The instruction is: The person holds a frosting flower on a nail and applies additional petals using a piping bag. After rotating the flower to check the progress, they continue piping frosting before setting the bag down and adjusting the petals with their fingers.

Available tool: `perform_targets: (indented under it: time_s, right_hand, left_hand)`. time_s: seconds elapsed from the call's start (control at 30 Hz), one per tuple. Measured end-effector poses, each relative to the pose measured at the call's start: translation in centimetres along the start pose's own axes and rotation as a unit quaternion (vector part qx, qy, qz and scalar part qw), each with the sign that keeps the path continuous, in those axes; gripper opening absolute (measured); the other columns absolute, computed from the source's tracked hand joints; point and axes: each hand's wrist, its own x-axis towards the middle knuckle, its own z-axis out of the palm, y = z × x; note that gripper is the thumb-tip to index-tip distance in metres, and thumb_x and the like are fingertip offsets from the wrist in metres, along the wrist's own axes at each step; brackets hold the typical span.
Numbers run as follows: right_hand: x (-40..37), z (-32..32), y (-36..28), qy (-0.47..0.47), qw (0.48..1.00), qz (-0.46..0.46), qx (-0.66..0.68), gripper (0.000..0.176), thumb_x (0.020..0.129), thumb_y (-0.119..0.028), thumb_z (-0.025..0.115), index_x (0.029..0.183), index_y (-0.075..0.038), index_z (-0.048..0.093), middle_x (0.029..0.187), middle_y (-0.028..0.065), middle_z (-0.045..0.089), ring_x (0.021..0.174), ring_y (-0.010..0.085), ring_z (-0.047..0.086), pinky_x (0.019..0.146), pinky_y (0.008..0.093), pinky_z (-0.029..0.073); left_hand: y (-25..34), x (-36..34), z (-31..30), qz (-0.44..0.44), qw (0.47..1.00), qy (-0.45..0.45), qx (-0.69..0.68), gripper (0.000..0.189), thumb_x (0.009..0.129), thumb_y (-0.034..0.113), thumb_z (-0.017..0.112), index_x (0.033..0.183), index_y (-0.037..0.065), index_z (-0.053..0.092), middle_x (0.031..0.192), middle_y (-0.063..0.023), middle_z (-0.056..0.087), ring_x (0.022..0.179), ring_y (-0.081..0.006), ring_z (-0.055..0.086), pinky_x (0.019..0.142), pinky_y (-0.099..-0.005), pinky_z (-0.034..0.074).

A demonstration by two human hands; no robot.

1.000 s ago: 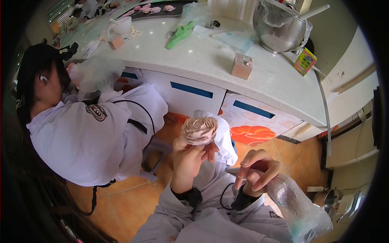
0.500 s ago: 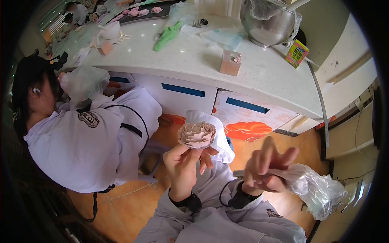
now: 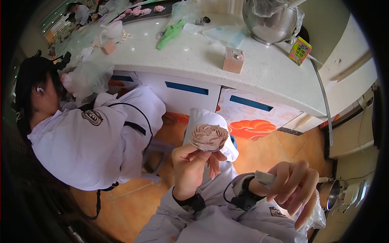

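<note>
In the head view, my left hand (image 3: 191,167) pinches the stem under a pale pink piped cream flower (image 3: 209,137). Its ruffled petals face up, and the rim of a small round base shows beneath; the stem itself is hidden by my fingers. Lower right, my right hand (image 3: 293,184) is curled around a clear plastic piping bag (image 3: 317,215). A pale end of the bag pokes out by the thumb side toward the flower, while the crumpled rest hangs behind my fingers. The two hands are apart.
A seated co-worker (image 3: 89,137) on the left holds a plastic bag (image 3: 91,81). On the white counter (image 3: 174,60) are a pinkish block (image 3: 233,60), a green piping bag (image 3: 170,34), a steel mixing bowl (image 3: 269,26), a yellow-green box (image 3: 300,51) and a tray of pink flowers (image 3: 150,15).
My right hand has turned over and moved right and slightly down with the piping bag. The flower in my left hand appears a little farther right, as the whole view has shifted slightly.
</note>
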Motion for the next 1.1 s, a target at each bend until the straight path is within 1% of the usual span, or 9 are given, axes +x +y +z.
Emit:
perform_targets:
  time_s: [0.2,0.3,0.33,0.43,0.47,0.6,0.87,0.97,1.1]
  right_hand:
    - [1.4,-4.2,1.2,-0.221,0.971,0.05,0.07,0.016,0.075,0.009,0.054,0.062,0.003,0.059,0.073,0.0183,0.064,0.059,0.024,0.058,0.048,0.0315,0.049]
    - [0.9,-4.3,1.2,-0.154,0.973,0.148,0.091,0.016,0.077,0.007,0.053,0.061,0.005,0.057,0.069,0.0209,0.062,0.052,0.0229,0.056,0.046,0.0302,0.047]
    - [0.8,-4.0,1.5,-0.145,0.975,0.155,0.069,0.007,0.082,0.0,0.053,0.077,0.005,0.052,0.07,0.0203,0.059,0.044,0.0186,0.051,0.041,0.0295,0.043]
    - [0.1,-1.3,1.3,0.156,0.953,0.259,0.03,0.016,0.086,-0.009,0.053,0.093,-0.001,0.041,0.074,0.0173,0.054,0.04,0.0132,0.045,0.038,0.0266,0.039]
    - [-0.1,-2.1,1.4,0.13,0.942,0.31,0.021,0.027,0.089,-0.022,0.052,0.097,-0.006,0.032,0.074,0.0127,0.047,0.036,0.0088,0.035,0.033,0.0218,0.033]
    - [-2.6,-4.1,1.6,0.327,0.912,0.243,0.049,0.037,0.092,-0.04,0.041,0.099,-0.004,0.039,0.059,0.001,0.036,0.03,0.0052,0.023,0.026,0.0185,0.02]
    - [-2.3,-5.0,-0.3,0.378,0.916,0.118,-0.068,0.037,0.094,-0.027,0.039,0.122,-0.002,0.033,0.061,0.002,0.037,0.03,0.0037,0.023,0.026,0.0173,0.019]
    - [-2.0,-4.0,0.8,0.351,0.904,0.178,-0.166,0.043,0.092,-0.031,0.043,0.122,-0.001,0.032,0.063,0.0034,0.038,0.03,0.003,0.024,0.026,0.0181,0.017]
    - [-3.6,-5.8,0.7,0.13,0.895,0.278,-0.323,0.049,0.088,-0.045,0.044,0.1,0.002,0.044,0.046,-0.0051,0.03,0.033,0.0027,0.025,0.03,0.0181,0.022]
  left_hand:
    - [0.5,-0.6,1.3,-0.02,0.999,0.007,0.027,0.027,0.084,0.011,0.056,0.096,-0.012,0.056,0.069,-0.0191,0.061,0.044,-0.0209,0.055,0.036,-0.0272,0.043]
    - [0.6,-1.2,1.7,-0.01,0.999,0.008,0.049,0.025,0.085,0.01,0.055,0.097,-0.012,0.056,0.071,-0.0196,0.061,0.045,-0.0215,0.057,0.038,-0.0272,0.045]
    - [0.5,-1.3,1.7,-0.004,0.998,0.008,0.054,0.025,0.085,0.01,0.054,0.097,-0.012,0.056,0.071,-0.0198,0.061,0.046,-0.0217,0.057,0.038,-0.0272,0.045]
    - [0.3,-1.5,1.7,0.025,0.997,0.022,0.074,0.025,0.085,0.01,0.053,0.096,-0.012,0.056,0.072,-0.0205,0.062,0.046,-0.0221,0.058,0.04,-0.0273,0.046]
    - [0.2,-1.5,1.6,0.033,0.996,0.023,0.077,0.024,0.085,0.009,0.053,0.096,-0.012,0.056,0.073,-0.0205,0.062,0.048,-0.0225,0.059,0.041,-0.0282,0.047]
    - [-1.7,-1.4,-0.6,0.113,0.984,0.045,0.131,0.022,0.081,0.004,0.053,0.095,-0.012,0.056,0.081,-0.0201,0.062,0.058,-0.0242,0.062,0.044,-0.0319,0.049]
    - [-3.6,-0.7,-3.3,0.157,0.958,0.062,0.231,0.024,0.074,0.003,0.054,0.094,-0.01,0.056,0.086,-0.0181,0.061,0.066,-0.025,0.063,0.05,-0.0347,0.052]
    - [-3.2,-0.6,-2.4,0.141,0.967,0.065,0.201,0.024,0.073,0.003,0.054,0.094,-0.01,0.056,0.085,-0.0174,0.062,0.065,-0.0247,0.062,0.05,-0.0347,0.052]
    - [-3.2,-0.6,-2.5,0.137,0.963,0.072,0.218,0.026,0.074,0.008,0.055,0.094,-0.009,0.056,0.082,-0.0164,0.062,0.063,-0.024,0.062,0.05,-0.034,0.051]
